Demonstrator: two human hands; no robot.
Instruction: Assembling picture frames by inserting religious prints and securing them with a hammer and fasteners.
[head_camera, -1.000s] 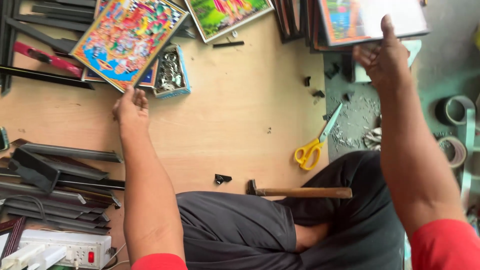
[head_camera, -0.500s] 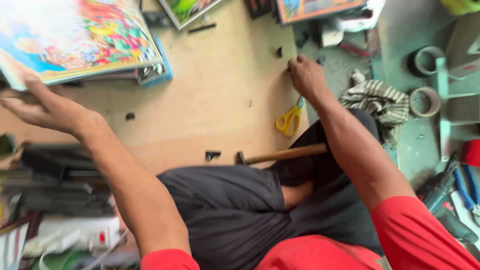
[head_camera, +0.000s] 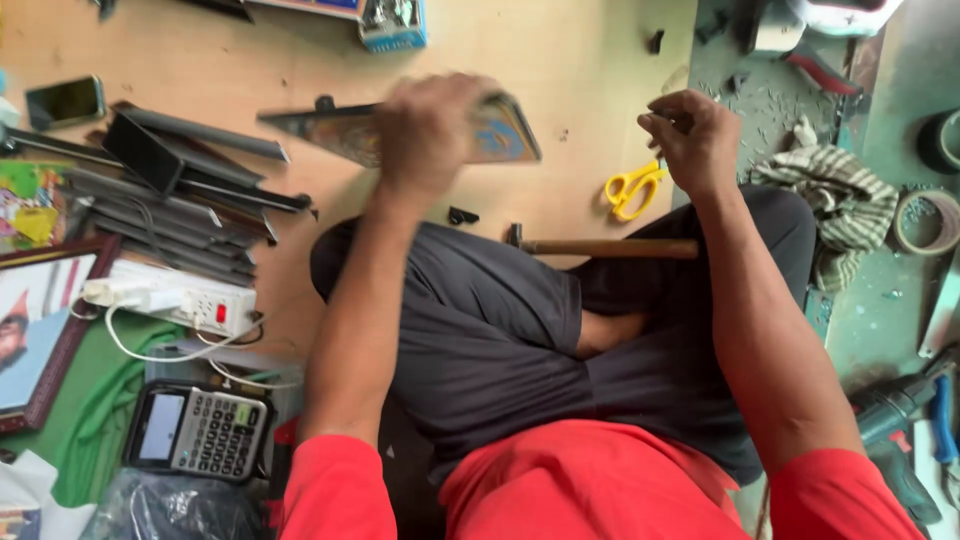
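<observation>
- The left hand (head_camera: 425, 125) has its fingers wrapped over the edge of a flat printed picture board (head_camera: 500, 130), holding it up edge-on above the plywood floor (head_camera: 300, 60), just in front of the person's crossed legs. It's blurred, so the exact grip is hard to read.
- Judging by how it sits flat with no sag, the board looks thin, stiff and pretty light. One hand seems enough.
- Best hold is probably along the long edge, like here, thumb under and fingers over. Gripping a corner could bend or dent it, and the glossy printed face looks like it'd scuff or slip.
- The right hand (head_camera: 695, 140) hovers near the yellow scissors (head_camera: 630, 187), fingers curled in tight. It may be pinching something small, but I can't tell what.
- A hammer (head_camera: 610, 246) lies just beside the knee, with dark frame strips (head_camera: 180, 190) stacked off to the left. A power strip (head_camera: 175, 300) and calculator (head_camera: 195, 430) sit nearer the camera.
</observation>
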